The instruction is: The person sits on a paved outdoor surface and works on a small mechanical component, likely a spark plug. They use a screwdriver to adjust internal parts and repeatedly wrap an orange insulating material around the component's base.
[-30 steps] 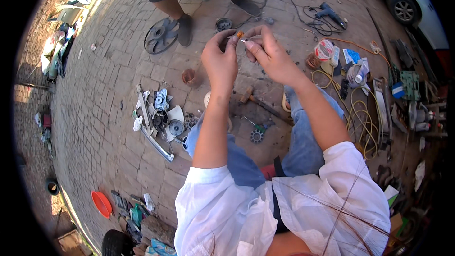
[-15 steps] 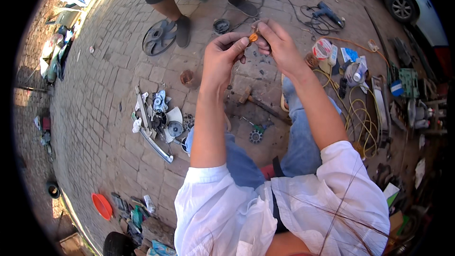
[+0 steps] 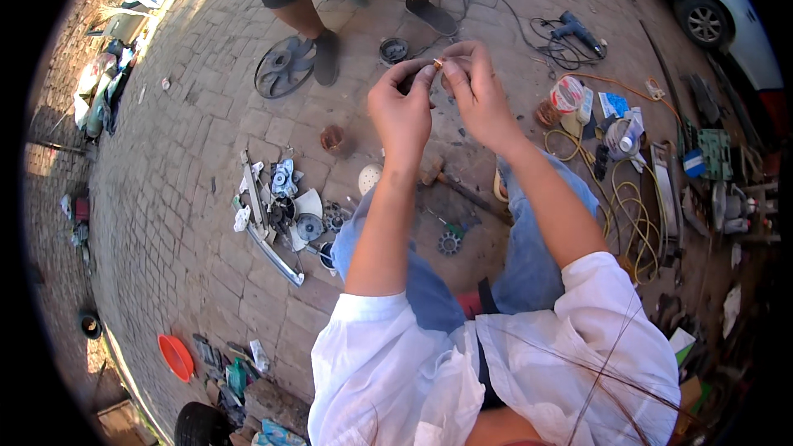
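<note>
Out in front of me, both hands meet at a small shiny copper-orange piece (image 3: 438, 64), too small to make out exactly. My left hand (image 3: 401, 109) is closed, pinching it between thumb and fingers. From the other side, my right hand (image 3: 481, 97) closes its fingertips on the same piece. Below them on the bricks lies a hammer (image 3: 467, 192) with a wooden handle. Nearer to my legs is a dark toothed round part (image 3: 449, 242). A rusty copper-coloured bundle (image 3: 333, 139) sits left of my left forearm.
A pile of metal scrap (image 3: 285, 206) lies left of my knees. A seated person's leg (image 3: 307, 12) is opposite, beside a fan wheel (image 3: 284, 68). On the right are a corded power tool (image 3: 578, 35), yellow cord (image 3: 640, 231) and a parked car (image 3: 719, 0). An orange basin (image 3: 176, 358) stands lower left.
Both hands have come slightly lower, and my right fingers have curled differently around the copper-orange piece, which now shows less. The whole view has shifted slightly.
</note>
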Motion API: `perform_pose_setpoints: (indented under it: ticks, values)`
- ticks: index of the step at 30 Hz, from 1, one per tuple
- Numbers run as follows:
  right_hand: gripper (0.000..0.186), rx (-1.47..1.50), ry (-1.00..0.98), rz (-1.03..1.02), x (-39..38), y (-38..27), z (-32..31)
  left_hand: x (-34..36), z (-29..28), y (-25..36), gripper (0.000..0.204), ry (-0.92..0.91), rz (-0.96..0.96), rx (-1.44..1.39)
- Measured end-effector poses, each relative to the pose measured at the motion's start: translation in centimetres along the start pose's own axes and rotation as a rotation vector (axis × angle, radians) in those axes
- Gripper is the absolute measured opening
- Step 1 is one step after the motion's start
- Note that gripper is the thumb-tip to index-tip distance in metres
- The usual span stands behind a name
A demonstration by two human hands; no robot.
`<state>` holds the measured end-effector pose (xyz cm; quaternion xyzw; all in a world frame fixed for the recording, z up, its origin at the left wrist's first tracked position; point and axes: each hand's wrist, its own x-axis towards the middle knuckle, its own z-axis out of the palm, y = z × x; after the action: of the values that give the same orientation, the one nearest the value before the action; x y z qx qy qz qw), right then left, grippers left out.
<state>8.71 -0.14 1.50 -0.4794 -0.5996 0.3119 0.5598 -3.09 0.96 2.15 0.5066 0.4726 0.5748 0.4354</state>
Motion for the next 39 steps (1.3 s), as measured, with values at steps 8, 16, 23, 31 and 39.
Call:
perform_pose_setpoints:
  ticks: [8, 16, 23, 31, 39]
  values:
    - [0.021, 0.731, -0.018, 0.274, 0.6, -0.5, -0.4, 2.3, -1.7, -0.4, 0.018, -0.056, -0.328, -0.807]
    - [0.030, 1.127, -0.238, 0.334, 0.6, -0.8, -1.9, 1.5, -1.4, -0.1, 0.023, -0.143, -0.307, -0.756]
    - [0.033, 1.100, -0.309, 0.319, -0.1, -2.1, -1.5, 1.1, -1.1, 0.3, 0.022, -0.161, -0.237, -0.721]
    - [0.034, 1.016, -0.257, 0.437, -0.5, -2.1, -0.9, 0.9, -0.8, 0.6, 0.020, -0.127, -0.174, -0.680]
    - [0.026, 0.929, -0.203, 0.591, -1.5, -3.1, 0.7, 0.5, -0.4, 0.4, 0.017, 0.074, -0.156, -0.532]
